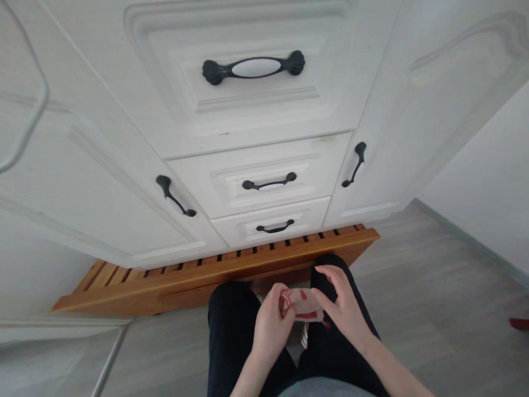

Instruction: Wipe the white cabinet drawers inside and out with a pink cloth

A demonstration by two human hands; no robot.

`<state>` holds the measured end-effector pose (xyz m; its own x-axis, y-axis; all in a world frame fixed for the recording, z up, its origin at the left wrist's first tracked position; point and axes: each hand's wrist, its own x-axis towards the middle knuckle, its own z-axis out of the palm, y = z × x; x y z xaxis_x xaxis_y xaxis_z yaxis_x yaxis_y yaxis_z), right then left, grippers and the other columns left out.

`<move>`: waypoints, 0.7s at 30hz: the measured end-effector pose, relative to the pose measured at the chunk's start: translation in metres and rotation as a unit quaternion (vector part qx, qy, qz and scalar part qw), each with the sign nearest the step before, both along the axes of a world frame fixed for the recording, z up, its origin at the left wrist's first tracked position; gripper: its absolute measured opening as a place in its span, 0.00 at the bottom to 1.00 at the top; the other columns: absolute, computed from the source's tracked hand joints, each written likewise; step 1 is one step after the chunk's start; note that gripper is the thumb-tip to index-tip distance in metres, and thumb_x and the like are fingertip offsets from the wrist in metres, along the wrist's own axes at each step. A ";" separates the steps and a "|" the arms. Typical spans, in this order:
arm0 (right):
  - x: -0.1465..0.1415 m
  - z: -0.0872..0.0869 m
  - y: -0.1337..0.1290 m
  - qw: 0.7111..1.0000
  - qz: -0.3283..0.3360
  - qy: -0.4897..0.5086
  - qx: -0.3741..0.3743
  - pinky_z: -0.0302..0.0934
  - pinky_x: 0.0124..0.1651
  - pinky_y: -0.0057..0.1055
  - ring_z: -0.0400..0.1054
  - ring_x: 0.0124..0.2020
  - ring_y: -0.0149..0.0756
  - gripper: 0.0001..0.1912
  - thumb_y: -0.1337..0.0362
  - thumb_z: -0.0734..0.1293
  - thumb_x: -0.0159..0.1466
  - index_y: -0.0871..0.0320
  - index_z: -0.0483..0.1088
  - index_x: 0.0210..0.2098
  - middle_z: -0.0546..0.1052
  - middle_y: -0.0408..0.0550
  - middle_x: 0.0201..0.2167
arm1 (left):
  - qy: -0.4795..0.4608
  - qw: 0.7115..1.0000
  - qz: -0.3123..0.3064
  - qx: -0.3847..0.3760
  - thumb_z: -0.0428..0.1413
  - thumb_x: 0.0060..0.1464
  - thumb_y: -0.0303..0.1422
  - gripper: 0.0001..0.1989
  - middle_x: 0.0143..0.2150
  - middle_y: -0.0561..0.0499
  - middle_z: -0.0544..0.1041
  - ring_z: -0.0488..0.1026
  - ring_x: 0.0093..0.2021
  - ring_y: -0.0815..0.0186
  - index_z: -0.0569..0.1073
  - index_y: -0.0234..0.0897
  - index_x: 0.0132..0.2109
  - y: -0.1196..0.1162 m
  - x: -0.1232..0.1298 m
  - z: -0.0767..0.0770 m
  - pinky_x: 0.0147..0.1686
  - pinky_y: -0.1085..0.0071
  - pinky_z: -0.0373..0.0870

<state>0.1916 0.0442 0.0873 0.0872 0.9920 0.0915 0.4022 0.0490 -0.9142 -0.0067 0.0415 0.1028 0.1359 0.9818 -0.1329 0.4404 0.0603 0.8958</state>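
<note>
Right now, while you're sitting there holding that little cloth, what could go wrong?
The cloth might slip: the left hand pinches one end, while the right hand is spread open at the other. It could then drop between the legs to the floor. The knees are also right by the wooden edge, so one could bump it.

Dim, flat, greyish light here, the white cabinet [268, 121] washed out up top, the dark trousers [233, 342] losing detail, hands slightly soft, straight lines slanting towards the edges.
</note>
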 end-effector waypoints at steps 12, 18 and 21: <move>-0.017 -0.025 -0.020 0.963 0.176 -0.202 0.035 0.48 0.71 0.60 0.42 0.75 0.63 0.59 0.62 0.80 0.48 0.43 0.51 0.73 0.53 0.52 0.74 | -0.192 0.968 0.140 -0.080 0.58 0.51 0.38 0.20 0.45 0.48 0.76 0.75 0.44 0.60 0.69 0.39 0.51 0.016 0.010 0.010 0.47 0.64 0.71; -0.008 -0.041 -0.005 0.989 0.094 -0.098 0.056 0.51 0.71 0.57 0.65 0.65 0.51 0.39 0.72 0.65 0.57 0.48 0.64 0.68 0.73 0.52 0.62 | -0.245 0.952 0.128 -0.133 0.56 0.56 0.40 0.25 0.48 0.46 0.76 0.77 0.44 0.62 0.66 0.39 0.59 0.021 0.023 0.002 0.45 0.65 0.74; -0.001 -0.040 0.000 0.993 0.015 0.091 -0.076 0.62 0.65 0.52 0.71 0.58 0.53 0.28 0.63 0.67 0.59 0.56 0.72 0.60 0.76 0.57 0.57 | -0.102 0.988 0.109 0.041 0.54 0.62 0.41 0.24 0.64 0.38 0.67 0.67 0.65 0.53 0.66 0.40 0.62 0.035 0.021 0.010 0.63 0.53 0.64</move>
<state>0.1907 0.0446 0.0468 0.0596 0.9955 -0.0734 0.2307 -0.0853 -0.9693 0.0139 0.0761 0.1124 -0.0642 0.9970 -0.0442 0.2355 0.0582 0.9701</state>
